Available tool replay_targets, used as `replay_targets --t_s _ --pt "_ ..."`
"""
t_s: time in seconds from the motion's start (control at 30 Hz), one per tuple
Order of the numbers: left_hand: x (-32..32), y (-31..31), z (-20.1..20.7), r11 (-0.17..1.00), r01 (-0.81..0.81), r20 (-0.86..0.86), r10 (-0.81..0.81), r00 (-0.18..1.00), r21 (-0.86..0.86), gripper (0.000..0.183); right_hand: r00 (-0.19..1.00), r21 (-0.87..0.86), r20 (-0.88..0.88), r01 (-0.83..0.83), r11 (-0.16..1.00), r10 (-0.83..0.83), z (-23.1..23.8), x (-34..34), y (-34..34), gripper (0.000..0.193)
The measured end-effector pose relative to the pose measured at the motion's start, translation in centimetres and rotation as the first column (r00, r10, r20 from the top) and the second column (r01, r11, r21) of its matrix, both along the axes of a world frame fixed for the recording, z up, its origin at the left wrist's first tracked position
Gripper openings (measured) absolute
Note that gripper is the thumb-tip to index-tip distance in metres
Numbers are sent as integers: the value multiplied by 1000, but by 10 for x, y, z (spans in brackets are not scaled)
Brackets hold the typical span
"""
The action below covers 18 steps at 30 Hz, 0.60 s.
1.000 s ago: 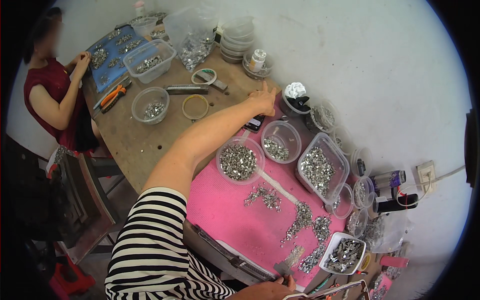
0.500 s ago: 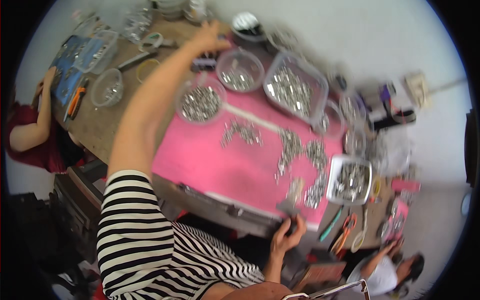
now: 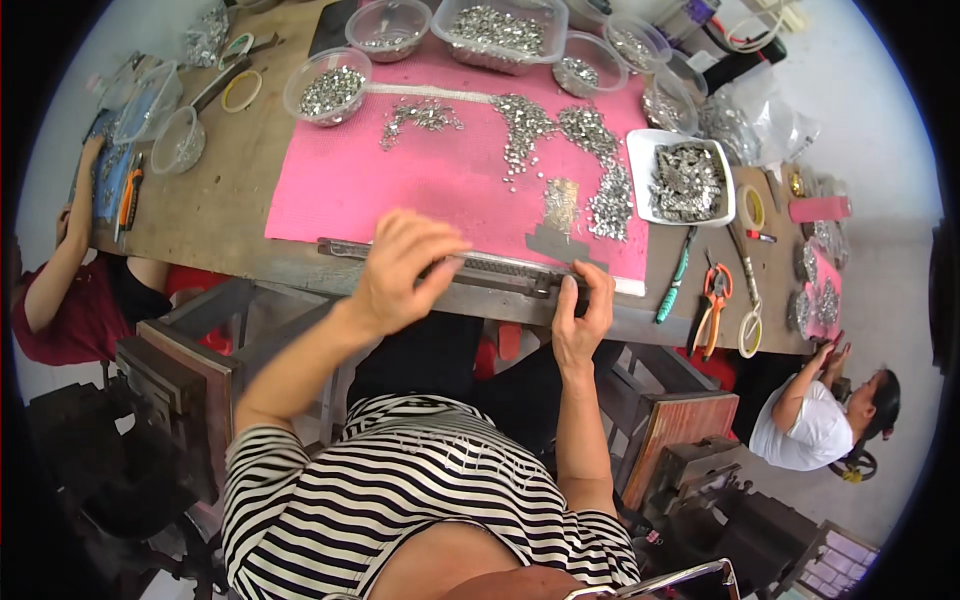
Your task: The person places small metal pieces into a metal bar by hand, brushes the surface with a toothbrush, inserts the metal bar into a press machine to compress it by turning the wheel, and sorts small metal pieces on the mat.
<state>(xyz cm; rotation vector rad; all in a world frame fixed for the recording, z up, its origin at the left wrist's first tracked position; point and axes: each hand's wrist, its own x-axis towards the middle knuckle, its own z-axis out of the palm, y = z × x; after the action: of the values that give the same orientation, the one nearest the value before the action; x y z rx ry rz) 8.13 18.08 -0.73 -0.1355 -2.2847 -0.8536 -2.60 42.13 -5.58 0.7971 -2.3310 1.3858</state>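
A long dark metal bar-shaped fixture (image 3: 490,266) lies along the front edge of a pink mat (image 3: 330,190). My left hand (image 3: 405,270) is over its left half, fingers curled and thumb near the index finger; blur hides whether anything is between them. At the fixture's right end, my right hand (image 3: 583,315) is closed, thumb and fingers around that end. Just beyond it lies a flat grey plate (image 3: 555,243), with a patch of small pale pieces (image 3: 561,205) above it. Several loose heaps of small shiny metal pieces (image 3: 525,130) spread across the mat.
Round tubs (image 3: 290,95) and a rectangular tub of metal pieces stand at the back. A white tray (image 3: 640,190) is right of the mat. Orange-handled pliers (image 3: 712,300) and a green-handled tool (image 3: 677,275) lie nearby. Other people (image 3: 815,425) sit at both sides.
My left hand has come back from the tubs at the far side to above the fixture. My right hand stays at the fixture's right end. The view has turned and shifted.
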Motion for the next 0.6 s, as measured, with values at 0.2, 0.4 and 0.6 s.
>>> replay_targets --t_s 0.2,0.4,0.6 --pt "18 48 -36 990 -139 44 138 989 30 26 993 64 -115 28 998 -20 10 -5 24 22" --pt "16 41 -53 975 -150 130 172 976 -166 43 988 127 -141 86 988 -68 17 -26 38 18" --pt "11 44 -55 976 -174 97 187 977 -130 46 985 275 -172 70 959 -23 23 -74 28 7"
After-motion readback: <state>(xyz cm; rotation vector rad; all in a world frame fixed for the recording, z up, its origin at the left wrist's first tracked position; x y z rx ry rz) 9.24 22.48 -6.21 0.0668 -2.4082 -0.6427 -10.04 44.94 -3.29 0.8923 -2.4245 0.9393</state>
